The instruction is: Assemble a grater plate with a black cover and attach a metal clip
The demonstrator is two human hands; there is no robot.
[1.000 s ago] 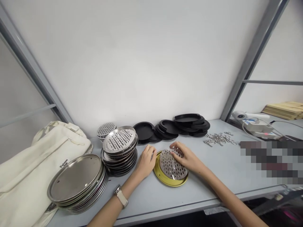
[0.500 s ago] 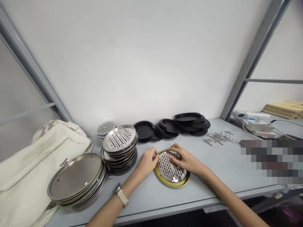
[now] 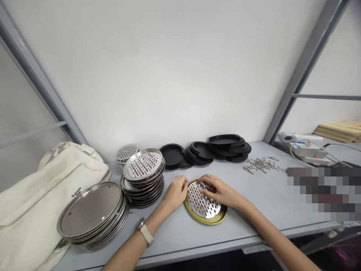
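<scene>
A round, perforated metal grater plate (image 3: 201, 205) lies in a shallow yellow round tray (image 3: 208, 220) on the table. The plate sits off-centre, towards the tray's upper left, so yellow shows along the bottom and right. My right hand (image 3: 218, 190) rests on the plate from the right, thumb and fingers bent over its holes. At the upper left rim, my left hand (image 3: 177, 192) is closed, its fingertips pinched against the tray's edge. Left of it stands a stack of dark round trays (image 3: 145, 199) topped by a similar grater plate (image 3: 143, 165).
A stack of larger round metal trays (image 3: 91, 210) and a cream cloth bag (image 3: 36, 195) are at the left. Black round holders (image 3: 203, 150) line the wall. Small metal clips (image 3: 262, 164) lie at the right, near a white device with cables (image 3: 306, 148).
The grater plate has shifted slightly left within the yellow tray. My right thumb and fingers have moved a little left with it. My left hand stays at the rim.
</scene>
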